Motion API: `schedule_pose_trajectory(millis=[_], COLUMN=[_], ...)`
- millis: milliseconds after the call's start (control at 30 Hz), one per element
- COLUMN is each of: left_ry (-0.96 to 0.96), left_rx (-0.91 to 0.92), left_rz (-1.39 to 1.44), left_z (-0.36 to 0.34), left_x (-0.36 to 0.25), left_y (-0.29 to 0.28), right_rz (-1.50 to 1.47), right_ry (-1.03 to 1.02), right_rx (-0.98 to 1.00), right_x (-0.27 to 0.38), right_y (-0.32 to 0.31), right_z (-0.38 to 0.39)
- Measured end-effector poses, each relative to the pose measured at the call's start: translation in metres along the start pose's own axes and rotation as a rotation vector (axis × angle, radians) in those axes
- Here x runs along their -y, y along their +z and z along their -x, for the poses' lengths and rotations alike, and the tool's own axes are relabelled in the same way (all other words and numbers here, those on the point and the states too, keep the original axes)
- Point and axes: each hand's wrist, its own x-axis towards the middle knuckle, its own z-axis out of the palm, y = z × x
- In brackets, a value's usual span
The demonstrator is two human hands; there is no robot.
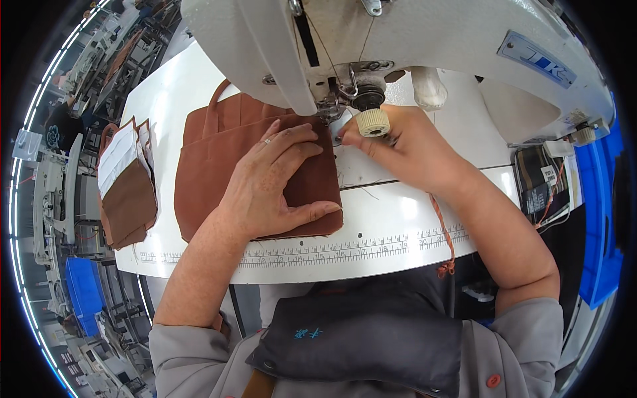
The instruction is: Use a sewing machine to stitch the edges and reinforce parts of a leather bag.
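Note:
A reddish-brown fabric bag piece [211, 179] with a handle lies under the sewing machine's presser area [328, 106]. My left hand [265, 189] rests spread on the piece, thumb out toward its lower right corner. My right hand [398, 142] is at the right of the needle area, thumb and fingers drawn together; what lies between them is too small and hidden to make out. The cream knob [373, 122] partly covers its fingers. An orange braided cord [441, 229] hangs below that hand over the ruler scale [345, 249].
A stack of brown and white cut pieces [126, 192] lies at the left. The machine body [458, 50] overhangs the white table [159, 99]. A dark pouch with papers [537, 182], a blue bin [597, 245] at right and another [83, 292] among machines at left surround the table.

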Motion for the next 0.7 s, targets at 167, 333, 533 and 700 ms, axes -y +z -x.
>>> schedule_pose_trajectory(millis=[167,333,533,700], left_ry=[0.067,0.052,-0.011,-0.198], left_rx=[0.040,0.165,0.207,-0.135], left_rz=[-0.056,-0.029,0.101,0.320], left_z=[0.003,0.009,0.024,0.030], left_x=[-0.012,-0.025,-0.024,-0.021], left_y=[-0.015,-0.029,-0.026,-0.028], right_rz=[0.699,0.760,0.768,0.744], right_ry=[-0.263,-0.246,-0.369,-0.425], right_rx=[-0.235,-0.212,-0.240,-0.240], right_x=[0.009,0.007,-0.002,-0.003], right_y=[-0.001,-0.004,-0.002,0.000], right_z=[0.012,0.009,0.006,0.005])
